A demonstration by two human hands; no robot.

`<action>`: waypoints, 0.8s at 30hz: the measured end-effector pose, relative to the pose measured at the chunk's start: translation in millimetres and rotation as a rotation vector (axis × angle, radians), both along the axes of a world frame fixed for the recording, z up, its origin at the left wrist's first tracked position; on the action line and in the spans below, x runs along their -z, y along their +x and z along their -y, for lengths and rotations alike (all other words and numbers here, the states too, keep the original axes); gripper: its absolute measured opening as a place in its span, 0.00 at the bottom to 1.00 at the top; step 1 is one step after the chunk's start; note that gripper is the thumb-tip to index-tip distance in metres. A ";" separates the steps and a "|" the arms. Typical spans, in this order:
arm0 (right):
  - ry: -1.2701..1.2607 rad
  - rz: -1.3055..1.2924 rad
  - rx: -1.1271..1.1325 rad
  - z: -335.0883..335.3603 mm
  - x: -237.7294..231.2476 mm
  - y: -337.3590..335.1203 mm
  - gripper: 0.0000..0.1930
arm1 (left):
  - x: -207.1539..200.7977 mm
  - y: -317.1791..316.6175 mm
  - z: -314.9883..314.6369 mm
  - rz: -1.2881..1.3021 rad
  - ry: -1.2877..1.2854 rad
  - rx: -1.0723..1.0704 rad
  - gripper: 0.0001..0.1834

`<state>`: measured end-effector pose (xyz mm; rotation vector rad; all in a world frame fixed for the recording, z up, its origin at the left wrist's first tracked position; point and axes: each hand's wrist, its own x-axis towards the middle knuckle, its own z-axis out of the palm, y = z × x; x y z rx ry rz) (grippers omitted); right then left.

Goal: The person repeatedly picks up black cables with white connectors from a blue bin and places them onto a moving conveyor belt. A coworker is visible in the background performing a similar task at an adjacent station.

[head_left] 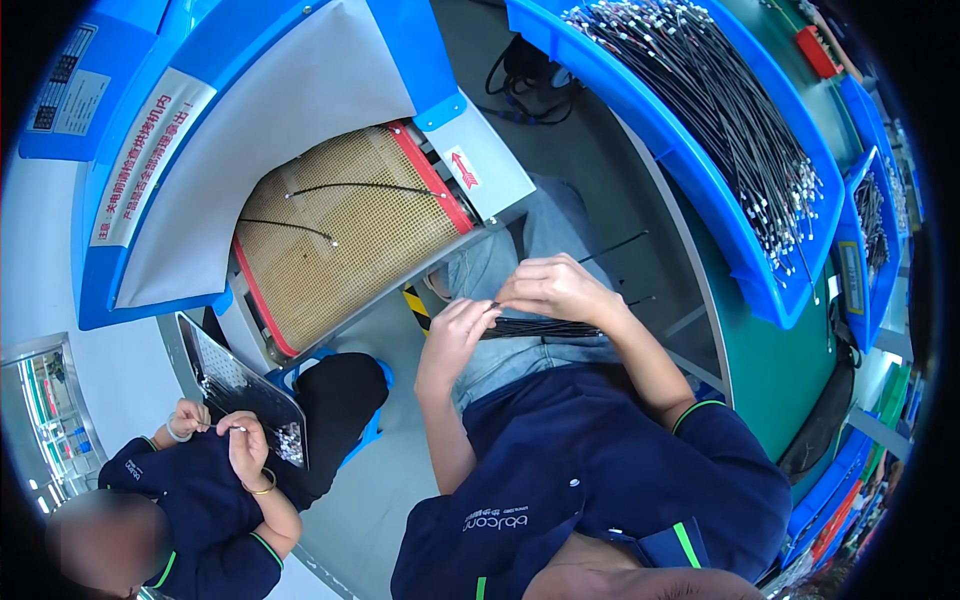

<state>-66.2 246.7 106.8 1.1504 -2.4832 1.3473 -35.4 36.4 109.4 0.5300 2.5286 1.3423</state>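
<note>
My left hand (457,337) and my right hand (558,287) meet above my lap, fingertips pinched together on a thin black cable (615,246). One length of that cable juts out to the right past my right hand. The piece between my fingertips is mostly hidden. Under my hands, a bundle of black cables (545,328) lies across my thighs, and my right wrist is close over it.
Ahead to the left, a mesh conveyor belt (330,240) with red edges carries two black cables, leading from a blue-and-white machine (375,50). A blue bin (640,110) of cables stands on the green table (760,370) at right. A co-worker (200,500) handles a cable over a tray (245,375).
</note>
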 end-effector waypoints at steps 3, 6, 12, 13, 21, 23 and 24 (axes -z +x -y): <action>0.000 0.011 0.040 1.0 -1.2 0.0 0.05 | 2.2 -1.6 -2.2 -0.237 -0.085 -0.039 0.08; -0.015 0.030 0.061 0.9 -3.4 -0.8 0.06 | -3.1 0.9 -8.8 -0.347 -0.064 -0.147 0.09; 0.003 0.011 0.070 1.4 -3.6 -0.1 0.06 | -1.2 2.7 -10.1 -0.402 -0.008 -0.174 0.09; 0.006 0.004 0.075 1.4 -3.5 0.1 0.06 | -1.2 3.2 -11.1 -0.404 -0.011 -0.183 0.09; 0.012 -0.026 0.087 2.9 -8.3 0.7 0.06 | -7.2 3.2 -13.7 -0.419 -0.028 -0.207 0.08; 0.014 -0.010 0.080 2.8 -7.9 1.1 0.06 | -6.2 1.6 -13.5 -0.470 -0.033 -0.185 0.08; 0.021 0.006 0.075 2.7 -7.5 1.5 0.06 | -5.0 1.6 -12.6 -0.473 -0.023 -0.170 0.09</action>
